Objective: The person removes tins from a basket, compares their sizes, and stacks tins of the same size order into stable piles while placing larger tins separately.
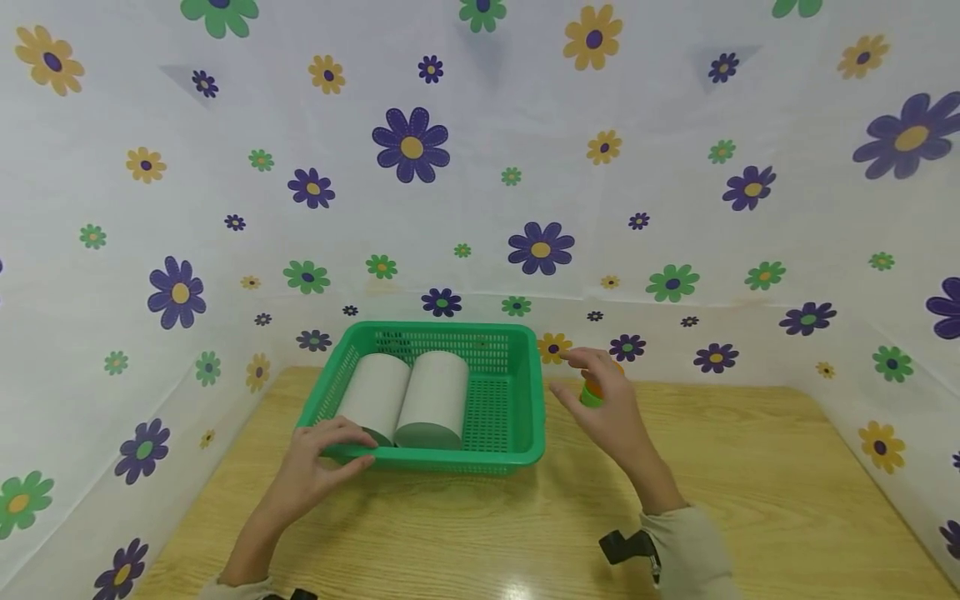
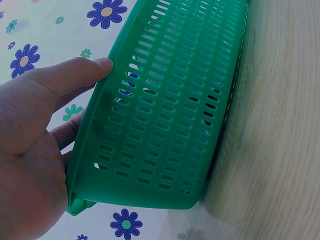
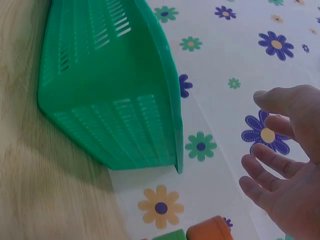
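Note:
A green plastic basket [image 1: 525,433] with slotted walls stands on the wooden table. Two white cylinders [image 1: 431,400] lie side by side in its left part. My left hand [image 1: 318,467] grips the basket's front rim near the left corner; in the left wrist view the thumb [image 2: 102,65] rests on the rim and the other fingers go behind it. Right of the basket, my right hand [image 1: 607,408] is raised, fingers apart and loosely bent, holding nothing. Behind it, partly hidden, stands an orange and green object [image 1: 591,397]; the right wrist view shows its orange part [image 3: 210,230] at the bottom edge.
A white cloth with printed flowers [image 1: 480,208] hangs behind and at both sides of the table. The wooden tabletop [image 1: 750,483] extends to the right and in front of the basket. A black strap mount [image 1: 626,547] sits on the right wrist.

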Tool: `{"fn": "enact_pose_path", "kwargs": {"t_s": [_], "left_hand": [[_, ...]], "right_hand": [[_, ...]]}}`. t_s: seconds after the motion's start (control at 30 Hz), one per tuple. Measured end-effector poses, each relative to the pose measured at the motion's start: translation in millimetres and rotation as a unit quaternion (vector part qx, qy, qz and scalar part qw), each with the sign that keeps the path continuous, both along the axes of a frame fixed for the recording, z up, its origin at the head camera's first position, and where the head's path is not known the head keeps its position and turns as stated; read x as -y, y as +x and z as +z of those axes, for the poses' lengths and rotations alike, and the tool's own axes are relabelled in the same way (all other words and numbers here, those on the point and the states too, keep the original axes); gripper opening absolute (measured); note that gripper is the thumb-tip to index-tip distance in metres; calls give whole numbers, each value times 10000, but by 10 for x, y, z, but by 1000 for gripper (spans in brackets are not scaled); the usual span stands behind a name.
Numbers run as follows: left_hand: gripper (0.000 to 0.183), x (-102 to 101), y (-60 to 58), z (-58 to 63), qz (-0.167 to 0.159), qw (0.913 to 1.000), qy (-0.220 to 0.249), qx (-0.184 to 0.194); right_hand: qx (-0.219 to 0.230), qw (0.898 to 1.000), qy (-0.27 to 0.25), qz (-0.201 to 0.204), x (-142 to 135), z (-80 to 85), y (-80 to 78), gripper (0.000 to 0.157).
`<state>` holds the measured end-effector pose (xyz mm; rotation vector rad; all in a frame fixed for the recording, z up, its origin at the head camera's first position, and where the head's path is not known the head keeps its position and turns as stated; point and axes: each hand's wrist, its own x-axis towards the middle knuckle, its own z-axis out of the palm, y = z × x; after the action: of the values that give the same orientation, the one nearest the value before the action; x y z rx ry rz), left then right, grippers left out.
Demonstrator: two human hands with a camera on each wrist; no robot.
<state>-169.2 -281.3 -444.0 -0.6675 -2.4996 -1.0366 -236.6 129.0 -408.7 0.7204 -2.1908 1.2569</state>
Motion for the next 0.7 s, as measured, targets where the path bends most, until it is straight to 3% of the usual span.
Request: {"fn": "enact_pose_path", "kwargs": {"t_s": [0.47, 0.7], "left_hand": [[20, 10, -21, -26, -133, 9997, 33, -178], [21, 14, -14, -26, -108, 9998, 57, -136]], "right_hand": [[645, 9967, 218, 453, 466, 127, -13, 49], [1100, 9907, 459, 653, 729, 110, -54, 54]]}}
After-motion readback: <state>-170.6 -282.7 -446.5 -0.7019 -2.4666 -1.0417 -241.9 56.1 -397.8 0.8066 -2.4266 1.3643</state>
